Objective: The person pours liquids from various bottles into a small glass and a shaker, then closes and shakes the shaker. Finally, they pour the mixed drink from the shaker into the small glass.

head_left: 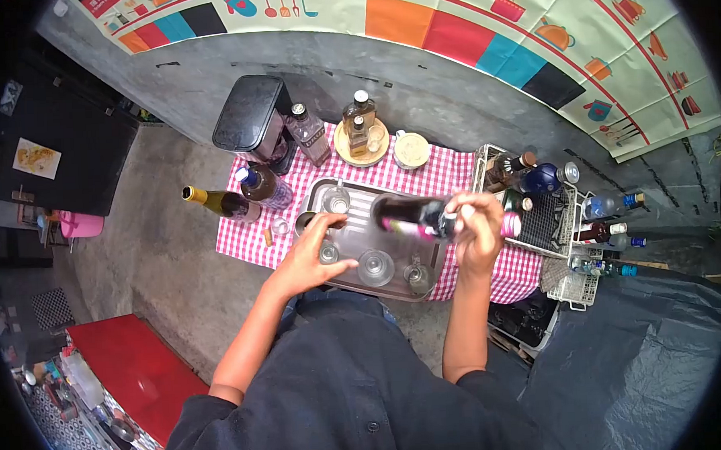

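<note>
Above the grey tray (347, 283), my right hand (479, 229) is wrapped round the upper part of a dark bottle (412, 216) with a pink-marked label, tilted nearly level. My left hand (307, 258) is over the tray's left side, thumb and fingers apart, beside a small metal cup (302, 222); its fingertips are near the cup, and I see nothing held. On the tray stand a glass jug (336, 199), a small glass (328, 252), a round glass (375, 267) and another glass vessel (417, 279).
A checkered cloth (446, 169) lies under the tray. Bottles, among them a yellow-capped one (221, 202), stand left, by a black container (251, 117). A wooden plate (380, 153) holds bottles behind the tray. Wire baskets (542, 245) of bottles are at right.
</note>
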{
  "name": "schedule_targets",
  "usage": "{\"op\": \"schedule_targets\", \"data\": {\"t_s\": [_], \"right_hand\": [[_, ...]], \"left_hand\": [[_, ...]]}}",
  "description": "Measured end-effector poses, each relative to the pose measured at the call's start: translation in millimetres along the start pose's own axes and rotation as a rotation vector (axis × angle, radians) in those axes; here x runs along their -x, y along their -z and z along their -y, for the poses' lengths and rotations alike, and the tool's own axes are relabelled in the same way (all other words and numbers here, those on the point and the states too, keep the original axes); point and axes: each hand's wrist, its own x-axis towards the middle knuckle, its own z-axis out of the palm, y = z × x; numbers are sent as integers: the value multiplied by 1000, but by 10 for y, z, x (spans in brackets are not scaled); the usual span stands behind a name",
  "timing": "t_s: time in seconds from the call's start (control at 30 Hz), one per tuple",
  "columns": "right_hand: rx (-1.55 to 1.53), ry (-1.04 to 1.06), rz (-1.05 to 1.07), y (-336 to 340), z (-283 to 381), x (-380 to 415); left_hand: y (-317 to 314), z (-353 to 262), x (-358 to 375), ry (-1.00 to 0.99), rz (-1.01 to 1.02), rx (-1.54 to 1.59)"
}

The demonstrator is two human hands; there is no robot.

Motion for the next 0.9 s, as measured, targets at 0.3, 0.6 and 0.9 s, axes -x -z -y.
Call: {"op": "schedule_targets", "data": {"t_s": [0.3,0.6,0.9], "right_hand": [[-53,-251,7,-516,-178,877],[-68,-98,273,-1181,-278,1045],[-231,-100,41,-2313,-430,1247]], "left_hand": [[-223,-70,6,-23,413,144],[183,393,615,-128,237,82],[1111,683,1028,-94,300,92]]}}
